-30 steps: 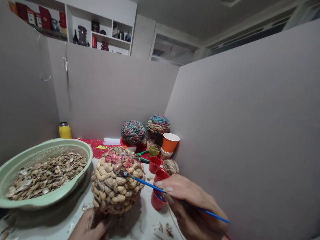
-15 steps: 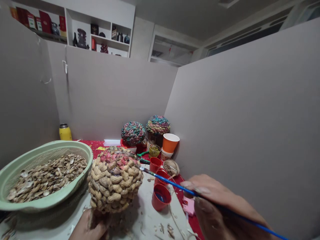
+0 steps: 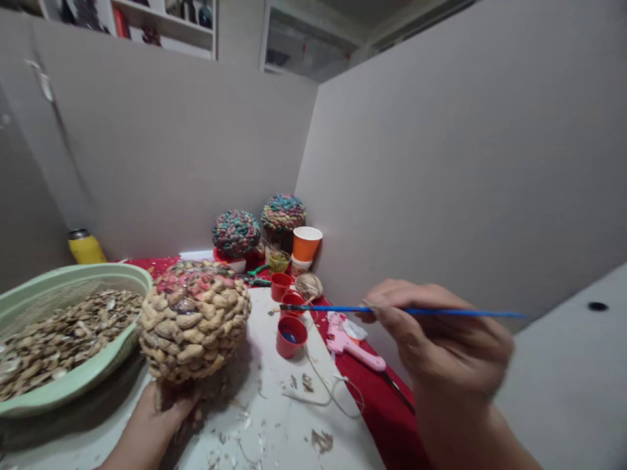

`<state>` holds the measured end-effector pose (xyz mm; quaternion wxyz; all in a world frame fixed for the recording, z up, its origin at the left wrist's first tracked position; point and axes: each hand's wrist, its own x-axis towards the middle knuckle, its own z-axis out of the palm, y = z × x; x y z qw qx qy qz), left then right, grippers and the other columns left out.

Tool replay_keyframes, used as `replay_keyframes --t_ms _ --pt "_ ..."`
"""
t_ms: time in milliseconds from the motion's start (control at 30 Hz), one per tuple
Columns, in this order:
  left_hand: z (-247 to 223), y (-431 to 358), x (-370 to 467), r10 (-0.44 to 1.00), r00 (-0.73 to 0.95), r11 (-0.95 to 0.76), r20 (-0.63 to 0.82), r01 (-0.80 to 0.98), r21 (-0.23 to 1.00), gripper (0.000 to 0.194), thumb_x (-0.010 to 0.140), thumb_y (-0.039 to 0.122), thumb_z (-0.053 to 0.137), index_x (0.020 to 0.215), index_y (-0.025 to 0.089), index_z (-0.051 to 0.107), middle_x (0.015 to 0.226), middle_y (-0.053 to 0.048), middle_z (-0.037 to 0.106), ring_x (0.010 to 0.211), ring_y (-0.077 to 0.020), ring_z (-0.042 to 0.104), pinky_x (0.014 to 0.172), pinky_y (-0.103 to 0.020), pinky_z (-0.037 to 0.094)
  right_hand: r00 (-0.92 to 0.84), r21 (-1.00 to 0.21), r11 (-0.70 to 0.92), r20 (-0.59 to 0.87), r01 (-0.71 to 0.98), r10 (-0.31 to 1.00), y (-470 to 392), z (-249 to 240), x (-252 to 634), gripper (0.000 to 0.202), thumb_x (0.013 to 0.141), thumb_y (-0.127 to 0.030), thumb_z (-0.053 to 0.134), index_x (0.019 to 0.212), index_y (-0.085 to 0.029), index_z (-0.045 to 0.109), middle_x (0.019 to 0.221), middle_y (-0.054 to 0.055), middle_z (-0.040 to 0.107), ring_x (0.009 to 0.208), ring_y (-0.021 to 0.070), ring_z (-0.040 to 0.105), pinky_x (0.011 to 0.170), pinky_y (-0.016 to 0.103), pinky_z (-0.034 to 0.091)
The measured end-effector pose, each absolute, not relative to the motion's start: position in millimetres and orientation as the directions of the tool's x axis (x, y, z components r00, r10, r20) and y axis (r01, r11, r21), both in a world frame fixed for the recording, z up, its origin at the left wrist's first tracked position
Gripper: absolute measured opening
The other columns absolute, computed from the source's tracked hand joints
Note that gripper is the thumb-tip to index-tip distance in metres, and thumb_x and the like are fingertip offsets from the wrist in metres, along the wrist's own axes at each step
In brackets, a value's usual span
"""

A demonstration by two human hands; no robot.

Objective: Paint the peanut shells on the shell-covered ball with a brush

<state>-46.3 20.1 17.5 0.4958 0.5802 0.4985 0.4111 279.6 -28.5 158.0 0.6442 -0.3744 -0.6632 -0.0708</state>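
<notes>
A large ball covered in peanut shells (image 3: 196, 333) is held up over the table, its top painted pink and dark purple and the rest bare tan. My left hand (image 3: 159, 411) is closed beneath it, gripping its underside; the fingers are partly hidden. Pinched between thumb and fingers, a thin blue paintbrush (image 3: 441, 312) lies level in my right hand (image 3: 435, 333). The dark bristles are over the red paint cups, apart from the ball. The nearest red cup (image 3: 291, 337) contains dark blue paint; another red cup (image 3: 281, 286) stands behind.
On the left is a green basket (image 3: 142, 277) of shell pieces. Two painted balls, one a multicoloured ball (image 3: 236, 233), stand behind near an orange paper cup (image 3: 307, 245). A pink glue gun (image 3: 355, 349), twine (image 3: 308, 285) and a yellow bottle (image 3: 87, 248) also surround the work.
My right hand has drawn the brush away from the ball, turning it level above the red cups. The view has shifted right and down; my left hand keeps its hold.
</notes>
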Motion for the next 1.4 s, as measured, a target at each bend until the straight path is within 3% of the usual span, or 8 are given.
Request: replay_keyframes --t_ms 67,200,367,567,733,900,1167,1400 --pt "21.6 21.4 -47.3 0.983 0.182 -0.025 -0.015 0.213 0.977 0.062 0.065 0.079 0.075 0.054 0.019 0.066 0.05 -0.005 0.066 0.051 -0.0185 0.055 0.051 -0.028 0.046 0.08 -0.44 0.645 0.858 0.625 0.507 -29.6 156.5 289.2 0.014 0.094 -0.032 0.073 0.083 -0.024 0.073 0.069 -0.001 0.072 0.058 0.0146 0.066 0.056 0.028 0.053" --pt "23.2 24.2 -48.7 0.981 0.192 -0.059 0.012 0.239 0.969 0.058 0.063 0.077 0.078 0.051 0.021 0.067 0.049 -0.005 0.068 0.052 -0.0209 0.058 0.051 -0.028 0.049 0.047 -0.518 0.476 0.71 0.711 0.703 -25.3 141.4 302.1 0.031 0.098 -0.044 0.064 0.079 -0.02 0.07 0.067 0.001 0.07 0.056 0.0136 0.064 0.054 0.024 0.051" --pt "18.5 24.7 -50.5 0.98 0.199 -0.077 0.03 0.236 0.969 0.057 0.069 0.076 0.075 0.055 0.021 0.067 0.051 -0.005 0.069 0.052 -0.0207 0.059 0.05 -0.027 0.048 -0.036 -0.518 0.4 0.578 0.756 0.816 -3.8 114.8 303.6 0.039 0.104 -0.045 0.05 0.082 -0.018 0.069 0.077 0.004 0.073 0.064 0.0148 0.066 0.059 0.024 0.051" --pt "17.9 20.2 -47.1 0.985 0.172 -0.014 -0.02 0.197 0.98 0.062 0.068 0.079 0.074 0.056 0.018 0.066 0.051 -0.005 0.067 0.052 -0.0191 0.057 0.052 -0.028 0.046 -0.126 -0.479 0.4 0.507 0.781 0.853 15.5 87.7 301.4 0.036 0.104 -0.039 0.05 0.082 -0.019 0.07 0.071 0.003 0.073 0.059 0.0161 0.065 0.057 0.026 0.049" --pt "5.9 21.6 -47.1 0.982 0.19 -0.002 -0.019 0.113 0.994 0.057 0.075 0.072 0.074 0.062 0.018 0.065 0.053 -0.004 0.066 0.053 -0.0177 0.057 0.053 -0.027 0.045 -0.187 -0.435 0.426 0.493 0.793 0.85 22.0 74.7 303.9 0.032 0.102 -0.038 0.051 0.087 -0.02 0.073 0.077 0.005 0.078 0.067 0.021 0.074 0.064 0.03 0.055" --pt "11.3 21.8 -47.1 0.981 0.192 -0.005 -0.022 0.141 0.99 0.055 0.074 0.071 0.076 0.061 0.018 0.065 0.053 -0.004 0.066 0.054 -0.0182 0.057 0.054 -0.028 0.046 -0.194 -0.424 0.444 0.514 0.79 0.836 21.2 71.1 303.8 0.028 0.102 -0.033 0.052 0.087 -0.02 0.073 0.082 0.007 0.079 0.071 0.0207 0.075 0.068 0.031 0.056" --pt "21.5 21.5 -47.7 0.983 0.182 -0.014 -0.023 0.199 0.98 0.059 0.069 0.076 0.075 0.056 0.018 0.067 0.052 -0.006 0.068 0.054 -0.0203 0.059 0.053 -0.028 0.048 -0.139 -0.497 0.397 0.477 0.772 0.868 16.7 67.4 300.8 0.024 0.1 -0.03 0.054 0.089 -0.019 0.073 0.089 0.007 0.08 0.079 0.0206 0.074 0.074 0.031 0.055" --pt "0.7 23.0 -51.6 0.98 0.2 -0.028 -0.007 0.169 0.985 0.06 0.077 0.074 0.07 0.059 0.017 0.068 0.054 -0.007 0.069 0.054 -0.0191 0.06 0.054 -0.027 0.047 -0.085 -0.615 0.406 0.482 0.676 0.872 17.5 65.6 296.0 0.038 0.101 -0.037 0.052 0.072 -0.018 0.067 0.078 0.006 0.075 0.06 0.0153 0.066 0.055 0.025 0.049"
